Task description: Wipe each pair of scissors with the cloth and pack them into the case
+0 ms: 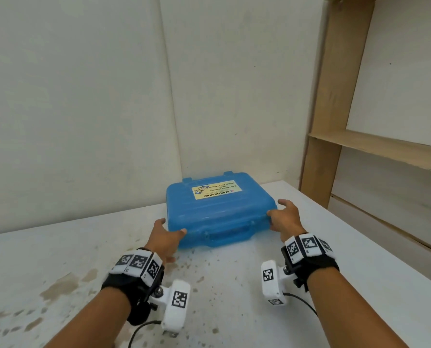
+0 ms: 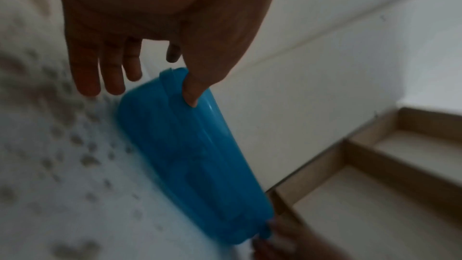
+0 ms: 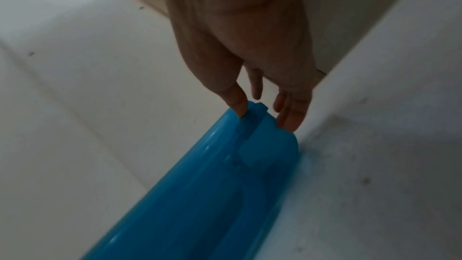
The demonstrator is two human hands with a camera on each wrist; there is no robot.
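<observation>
Both hands [image 1: 165,237] [image 1: 283,217] pinch the closed blue case [image 1: 219,212] on a stained white table [image 1: 58,259].

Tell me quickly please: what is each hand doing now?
Left hand: holds the near left corner of the closed blue case, thumb on top.
Right hand: holds the case's near right corner.

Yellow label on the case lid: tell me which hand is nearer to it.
Right, narrowly. The right hand holds the blue case at its right end, level with the lid; the left hand holds the near-left corner, farther from the yellow label.
</observation>
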